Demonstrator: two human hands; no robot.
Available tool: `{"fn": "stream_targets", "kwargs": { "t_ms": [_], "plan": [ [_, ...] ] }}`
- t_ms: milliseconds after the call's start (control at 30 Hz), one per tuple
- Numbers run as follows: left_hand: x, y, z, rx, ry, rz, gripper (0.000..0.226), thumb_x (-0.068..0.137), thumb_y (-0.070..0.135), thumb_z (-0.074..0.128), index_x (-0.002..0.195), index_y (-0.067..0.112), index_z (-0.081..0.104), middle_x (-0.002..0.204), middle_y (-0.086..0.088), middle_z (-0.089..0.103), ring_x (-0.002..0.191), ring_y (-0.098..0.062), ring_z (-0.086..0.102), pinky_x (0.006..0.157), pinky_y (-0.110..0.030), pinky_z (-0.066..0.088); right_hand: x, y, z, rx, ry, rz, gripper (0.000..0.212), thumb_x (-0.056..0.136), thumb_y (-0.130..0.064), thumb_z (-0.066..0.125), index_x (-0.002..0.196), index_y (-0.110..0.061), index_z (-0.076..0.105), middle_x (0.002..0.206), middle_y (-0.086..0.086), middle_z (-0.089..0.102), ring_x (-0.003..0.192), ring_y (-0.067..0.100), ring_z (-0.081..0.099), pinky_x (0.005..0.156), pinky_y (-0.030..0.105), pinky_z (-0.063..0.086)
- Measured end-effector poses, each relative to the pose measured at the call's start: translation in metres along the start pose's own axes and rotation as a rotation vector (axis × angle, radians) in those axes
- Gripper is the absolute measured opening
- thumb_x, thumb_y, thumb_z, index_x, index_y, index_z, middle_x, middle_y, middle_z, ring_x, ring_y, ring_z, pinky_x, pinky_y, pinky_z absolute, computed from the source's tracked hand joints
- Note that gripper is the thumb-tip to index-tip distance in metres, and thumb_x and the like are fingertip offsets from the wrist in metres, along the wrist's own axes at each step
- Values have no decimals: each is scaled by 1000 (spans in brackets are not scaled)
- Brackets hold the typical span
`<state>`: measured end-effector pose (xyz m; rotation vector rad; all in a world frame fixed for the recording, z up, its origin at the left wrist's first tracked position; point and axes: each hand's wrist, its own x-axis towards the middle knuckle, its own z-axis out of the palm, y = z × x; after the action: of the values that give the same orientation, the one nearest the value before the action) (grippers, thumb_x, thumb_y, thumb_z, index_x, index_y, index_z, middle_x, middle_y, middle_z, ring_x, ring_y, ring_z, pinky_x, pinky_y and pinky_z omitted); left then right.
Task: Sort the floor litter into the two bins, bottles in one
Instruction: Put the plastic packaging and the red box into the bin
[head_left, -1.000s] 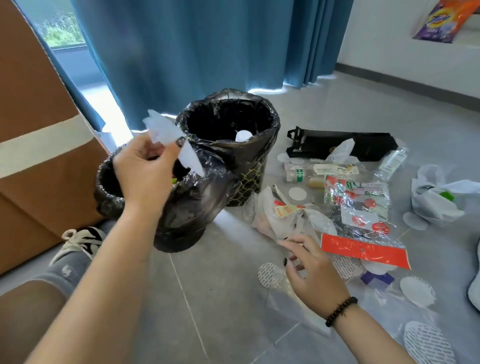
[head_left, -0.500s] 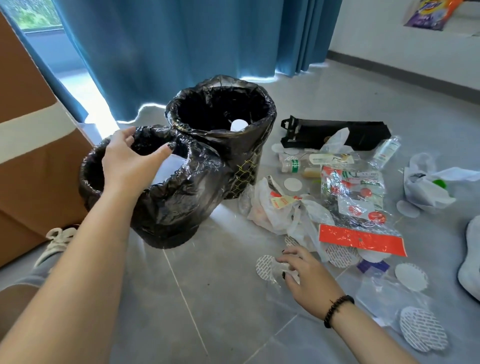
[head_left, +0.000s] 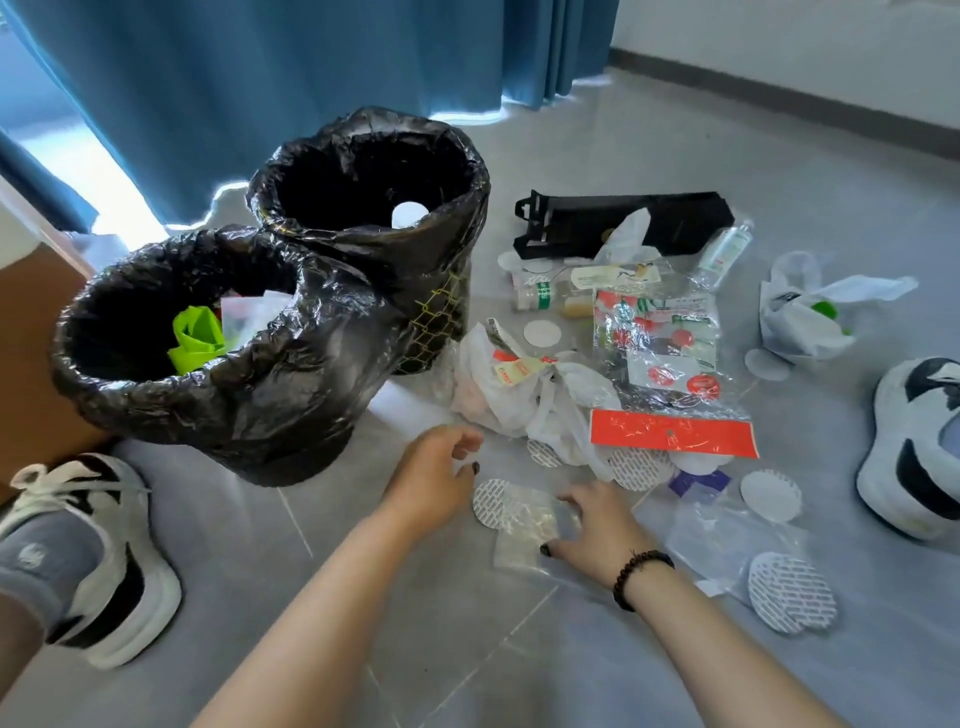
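Observation:
Two bins lined with black bags stand on the floor. The near bin holds a green wrapper and clear plastic. The far bin holds a white disc. Litter lies to their right: a white plastic bag, a red-topped packet, a clear bottle, a small green-labelled bottle and several white discs. My right hand pinches a small clear bag lying on the floor over a patterned disc. Just left of it, my left hand hovers loosely curled and holds nothing.
A black plastic tray lies behind the litter, and a white bag with a green cap lies far right. My shoes are at left and right. A cardboard box stands behind the near bin, and a blue curtain hangs at the back.
My left hand let the white scrap go over the near bin and came down to the floor beside my right hand. My right hand has taken hold of the small clear bag.

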<state>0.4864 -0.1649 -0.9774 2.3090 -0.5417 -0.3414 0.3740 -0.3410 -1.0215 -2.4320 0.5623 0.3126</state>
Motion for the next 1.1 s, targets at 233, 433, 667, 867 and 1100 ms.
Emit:
{"fn": "stream_targets", "kwargs": {
  "t_ms": [233, 433, 667, 867, 1100],
  "plan": [
    [-5, -20, 50, 184, -183, -28, 50, 76, 12, 70, 125, 19, 61, 124, -5, 58, 120, -26, 49, 102, -32, 40, -3, -1, -3, -245, 20, 42, 65, 68, -44, 73, 126, -27, 49, 127, 1, 39, 122, 23, 32, 101, 31, 31],
    [-2, -21, 54, 207, -189, -160, 47, 79, 20, 71, 123, 22, 57, 124, -5, 46, 120, -23, 47, 104, -32, 39, 1, 0, -7, -236, 26, 41, 41, 67, -42, 76, 97, -25, 54, 114, -1, 42, 113, 21, 37, 90, 29, 35],
    [-8, -18, 39, 42, -57, -226, 24, 78, 17, 72, 73, 28, 51, 92, 3, 56, 84, -15, 58, 76, -23, 47, -1, -2, -9, 8, -26, 69, 26, 73, -20, 65, 74, -27, 41, 86, -4, 52, 85, 19, 55, 67, 26, 40],
    [-11, 4, -3, -232, 86, -289, 12, 79, 13, 72, 77, 18, 61, 75, 2, 65, 70, -14, 60, 63, -20, 47, -5, -17, -19, 260, 45, 70, 34, 75, -21, 73, 101, -22, 51, 106, -4, 53, 95, 13, 51, 71, 20, 38],
    [-20, 64, -102, -668, 326, -201, 7, 85, 11, 69, 87, 14, 64, 60, 7, 60, 50, -5, 51, 49, -16, 41, -13, -39, -24, 340, 118, 24, 29, 73, -22, 77, 92, -19, 54, 95, -5, 53, 88, 14, 50, 70, 24, 36]
  ]
}}
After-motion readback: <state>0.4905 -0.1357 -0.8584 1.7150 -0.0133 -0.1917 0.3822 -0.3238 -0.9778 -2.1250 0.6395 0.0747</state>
